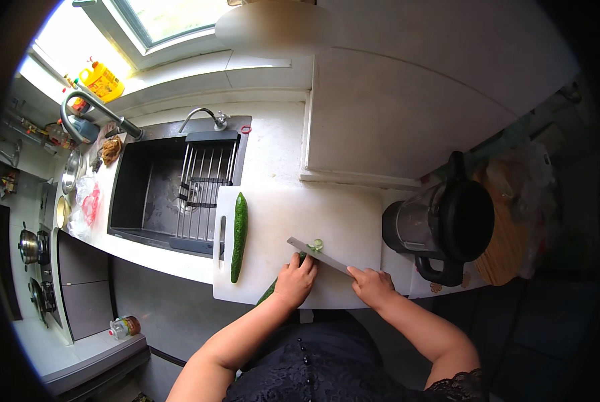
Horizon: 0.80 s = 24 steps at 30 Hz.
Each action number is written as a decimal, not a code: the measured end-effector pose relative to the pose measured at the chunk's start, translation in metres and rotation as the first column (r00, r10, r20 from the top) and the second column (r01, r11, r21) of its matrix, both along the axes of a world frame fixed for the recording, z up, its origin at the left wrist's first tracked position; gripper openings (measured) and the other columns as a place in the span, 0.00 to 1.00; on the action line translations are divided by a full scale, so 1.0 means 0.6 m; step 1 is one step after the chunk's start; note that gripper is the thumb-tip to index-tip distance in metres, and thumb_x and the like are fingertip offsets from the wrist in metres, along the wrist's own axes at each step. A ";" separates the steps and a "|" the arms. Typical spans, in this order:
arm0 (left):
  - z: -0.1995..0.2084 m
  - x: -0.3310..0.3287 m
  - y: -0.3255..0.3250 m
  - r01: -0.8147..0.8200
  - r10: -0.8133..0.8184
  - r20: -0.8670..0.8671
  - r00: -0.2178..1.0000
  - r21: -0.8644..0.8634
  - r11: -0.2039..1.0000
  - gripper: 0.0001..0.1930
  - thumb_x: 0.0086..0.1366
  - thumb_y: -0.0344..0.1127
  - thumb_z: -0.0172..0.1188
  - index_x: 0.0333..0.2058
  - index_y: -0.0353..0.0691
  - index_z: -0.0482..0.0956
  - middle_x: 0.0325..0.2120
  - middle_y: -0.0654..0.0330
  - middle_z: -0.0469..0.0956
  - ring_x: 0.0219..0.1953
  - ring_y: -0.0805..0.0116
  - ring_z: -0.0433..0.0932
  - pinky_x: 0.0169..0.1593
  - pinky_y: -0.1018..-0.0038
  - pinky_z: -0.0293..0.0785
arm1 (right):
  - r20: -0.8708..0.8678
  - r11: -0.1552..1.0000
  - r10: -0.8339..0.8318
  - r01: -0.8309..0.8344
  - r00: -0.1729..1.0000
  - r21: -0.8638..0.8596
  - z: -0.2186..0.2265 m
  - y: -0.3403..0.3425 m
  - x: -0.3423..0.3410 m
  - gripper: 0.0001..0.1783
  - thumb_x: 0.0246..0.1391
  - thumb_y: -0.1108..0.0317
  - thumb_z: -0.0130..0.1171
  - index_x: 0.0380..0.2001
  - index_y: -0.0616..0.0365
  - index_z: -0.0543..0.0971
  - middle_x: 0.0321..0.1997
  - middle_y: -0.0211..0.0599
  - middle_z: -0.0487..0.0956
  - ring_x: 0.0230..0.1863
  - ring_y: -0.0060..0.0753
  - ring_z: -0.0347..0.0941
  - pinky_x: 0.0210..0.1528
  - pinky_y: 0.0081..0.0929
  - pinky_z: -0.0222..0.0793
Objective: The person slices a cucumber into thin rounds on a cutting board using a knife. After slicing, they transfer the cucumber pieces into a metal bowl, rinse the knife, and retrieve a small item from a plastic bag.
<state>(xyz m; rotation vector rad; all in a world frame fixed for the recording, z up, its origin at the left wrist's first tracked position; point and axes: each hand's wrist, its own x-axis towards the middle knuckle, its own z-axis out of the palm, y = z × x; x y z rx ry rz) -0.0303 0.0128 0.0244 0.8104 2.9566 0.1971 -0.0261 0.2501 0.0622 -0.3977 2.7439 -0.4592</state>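
Observation:
My right hand [372, 287] is wrapped round the handle of a kitchen knife [321, 256], whose blade slants up and to the left over the white cutting board [340, 208]. With bent fingers my left hand [295, 278] presses a green cucumber [268, 293] onto the board, close beside the blade. Part of that cucumber is hidden under the hand and wrist. A few pale green cut pieces [317, 245] lie just beyond the blade. Another cucumber [239, 238], whole and dark green, rests lengthwise along the board's left side.
Left of the board is a dark sink [129, 201] with a metal drying rack [206, 167] and a faucet [102, 110]. A black blender [464, 221] stands close by the board's right edge. Wooden boards [504, 248] lie behind it. The counter's front edge runs before me.

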 end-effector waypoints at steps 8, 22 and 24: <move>-0.011 0.003 -0.008 0.010 -0.008 -0.081 0.997 0.028 1.000 0.21 0.58 0.36 0.53 0.51 0.42 0.77 0.55 0.57 0.69 0.52 0.52 0.69 0.38 0.66 0.75 | 0.002 0.995 0.006 -0.006 1.000 -0.101 0.045 0.027 0.013 0.19 0.50 0.64 0.57 0.47 0.44 0.79 0.29 0.43 0.80 0.29 0.52 0.79 0.34 0.47 0.76; -0.008 0.000 -0.006 0.009 -0.003 -0.098 0.995 0.056 0.998 0.20 0.59 0.36 0.53 0.50 0.40 0.77 0.55 0.57 0.69 0.51 0.52 0.70 0.37 0.66 0.75 | 0.028 0.988 -0.035 0.039 0.999 -0.149 -0.002 0.016 -0.003 0.18 0.51 0.65 0.56 0.47 0.44 0.80 0.31 0.44 0.81 0.32 0.52 0.79 0.37 0.49 0.75; -0.012 0.002 -0.008 0.010 -0.004 -0.102 0.995 0.054 0.998 0.20 0.59 0.36 0.53 0.50 0.40 0.77 0.55 0.57 0.69 0.51 0.52 0.70 0.38 0.66 0.75 | 0.018 0.992 -0.031 0.033 0.999 -0.120 0.021 0.023 0.006 0.18 0.50 0.65 0.56 0.47 0.45 0.80 0.30 0.43 0.81 0.31 0.51 0.79 0.36 0.48 0.76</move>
